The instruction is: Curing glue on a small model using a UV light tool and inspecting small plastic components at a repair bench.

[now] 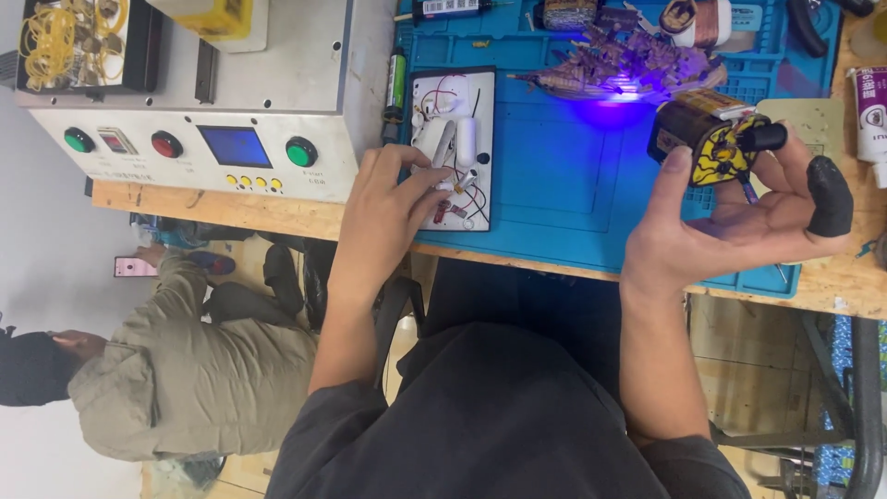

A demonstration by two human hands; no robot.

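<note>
My left hand (383,222) rests on the near edge of a white tray (483,83) that holds small white parts and thin red and black wires; its fingertips touch a small white piece (450,183). My right hand (730,222) is raised over the blue mat (564,185) and grips a dark block wrapped in yellow tape (707,134), with a black cylinder (765,137) at its end. A black finger cover (829,194) sits on one finger of that hand.
A grey machine (305,65) with green and red buttons and a blue screen stands at the left. A violet light (614,88) glows over a heap of small parts at the back. A green battery (397,83) lies beside the tray. Another person (185,370) crouches on the floor at left.
</note>
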